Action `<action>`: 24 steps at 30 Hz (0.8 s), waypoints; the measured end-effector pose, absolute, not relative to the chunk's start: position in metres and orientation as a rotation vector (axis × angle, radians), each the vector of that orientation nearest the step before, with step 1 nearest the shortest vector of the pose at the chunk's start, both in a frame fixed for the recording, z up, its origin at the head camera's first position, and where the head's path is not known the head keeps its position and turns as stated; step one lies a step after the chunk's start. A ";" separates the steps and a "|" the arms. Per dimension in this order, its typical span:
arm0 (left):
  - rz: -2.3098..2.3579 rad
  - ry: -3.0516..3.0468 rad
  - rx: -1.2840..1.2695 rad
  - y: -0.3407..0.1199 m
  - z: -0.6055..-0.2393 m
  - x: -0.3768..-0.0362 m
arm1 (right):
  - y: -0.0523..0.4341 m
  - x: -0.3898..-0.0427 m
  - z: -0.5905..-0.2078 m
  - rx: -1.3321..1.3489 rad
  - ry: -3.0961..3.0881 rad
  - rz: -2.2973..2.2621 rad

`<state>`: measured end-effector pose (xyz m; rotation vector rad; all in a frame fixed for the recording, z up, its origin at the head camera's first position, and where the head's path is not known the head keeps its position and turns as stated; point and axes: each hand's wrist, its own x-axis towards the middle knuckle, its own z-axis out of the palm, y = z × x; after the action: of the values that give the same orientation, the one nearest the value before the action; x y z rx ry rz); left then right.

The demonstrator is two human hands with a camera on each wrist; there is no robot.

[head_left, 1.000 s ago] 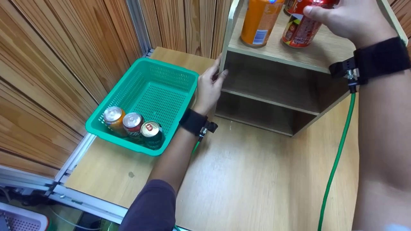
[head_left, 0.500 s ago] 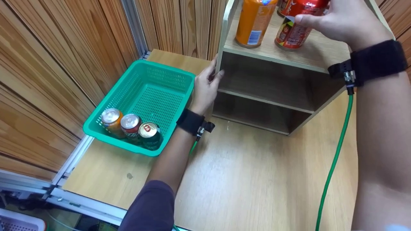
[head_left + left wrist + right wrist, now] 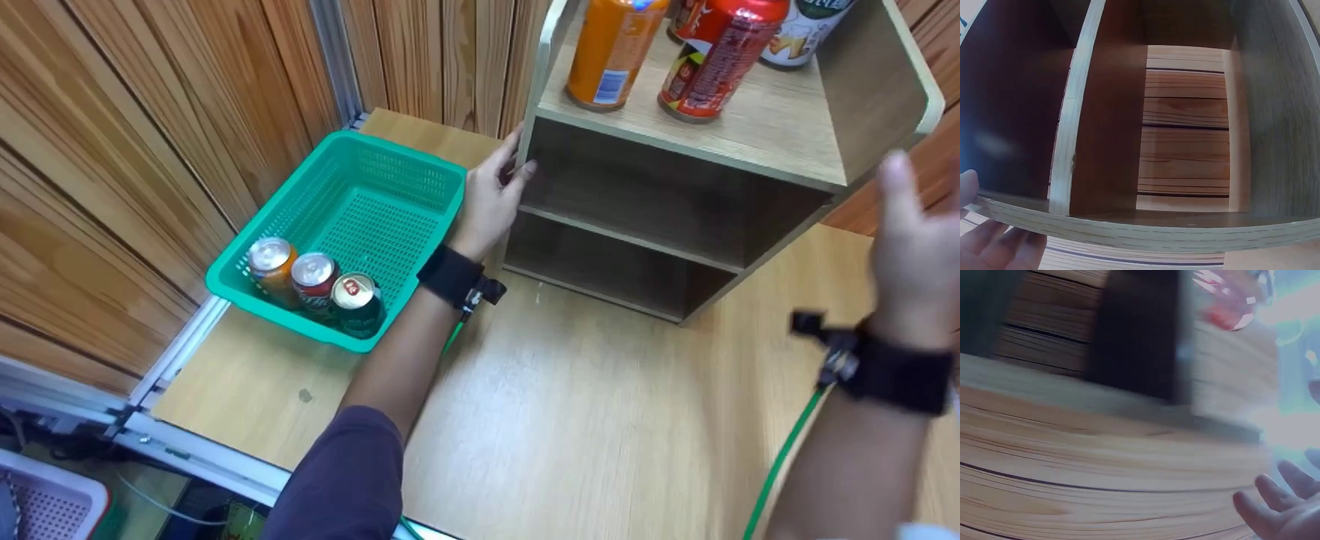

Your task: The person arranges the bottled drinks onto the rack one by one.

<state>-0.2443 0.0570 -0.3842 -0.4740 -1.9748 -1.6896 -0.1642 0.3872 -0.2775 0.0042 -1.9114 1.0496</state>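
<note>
My left hand (image 3: 491, 199) grips the left side panel of a small wooden shelf unit (image 3: 784, 131). In the left wrist view the thumb (image 3: 968, 188) lies on the inner side of that panel's edge, the fingers (image 3: 999, 247) on the outer side. To the right of the unit, my right hand (image 3: 919, 255) is blurred, holds nothing and has its fingers spread. On the top shelf a red can (image 3: 720, 64) stands near the front, beside an orange can (image 3: 615, 56). Behind them are another red can (image 3: 681, 21), partly hidden, and a white can (image 3: 799, 34).
Left of the unit sits a green plastic basket (image 3: 390, 225) holding an orange can (image 3: 272, 271), a dark red can (image 3: 315, 280) and a green can (image 3: 358, 309). Wood-plank walls (image 3: 120, 150) rise behind. A green cable (image 3: 784, 457) trails from my right wrist strap.
My right hand has let go of the red can on the top shelf and moved down and right, off the unit. My left hand keeps its grip on the side panel.
</note>
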 end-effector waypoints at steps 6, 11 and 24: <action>-1.702 -1.944 -0.485 0.061 -0.384 -0.246 | 0.398 -0.161 -0.329 0.032 -1.764 1.368; -1.721 -1.929 -0.475 0.060 -0.386 -0.247 | 0.394 -0.159 -0.342 0.063 -1.842 1.312; -1.740 -1.941 -0.488 0.060 -0.406 -0.268 | 0.396 -0.160 -0.377 0.022 -1.897 1.380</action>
<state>-0.2681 0.0602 -0.4057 -0.4882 -1.9406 -1.7397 -0.1597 0.3962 -0.3772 0.0221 -1.8974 1.3804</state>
